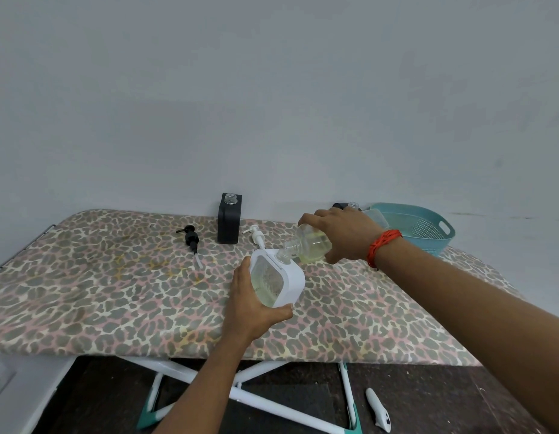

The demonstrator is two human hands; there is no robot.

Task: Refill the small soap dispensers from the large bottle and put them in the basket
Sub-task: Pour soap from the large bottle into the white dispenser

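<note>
White cross-legs (178,373) with teal feet carry a leopard-print ironing board (100,292), pressed into service as the worktable for a soap refill. Near its front edge the person's left hand (256,311) curls fingers and thumb round the base of a white soap dispenser (284,277). It is tipped back so the open neck meets the pour, and the clear window shows pale yellow liquid collecting inside. Just beyond, the right hand (344,236), a red thread (383,245) at the wrist, grips the large clear bottle (312,242) from above. The bottle is held almost on its side with its mouth at the dispenser's neck, apparently so the soap runs straight in without a funnel. A white pump head (256,234) and a black pump head (190,238) lie unscrewed on the cover, out of the way. Farther back a black dispenser (229,219) stands upright with its neck open, seemingly awaiting its turn. A second dark dispenser (339,205) is mostly hidden behind the right hand. At the far right, by the wall, sits the teal basket (428,227), with no dispenser visible in it.
</note>
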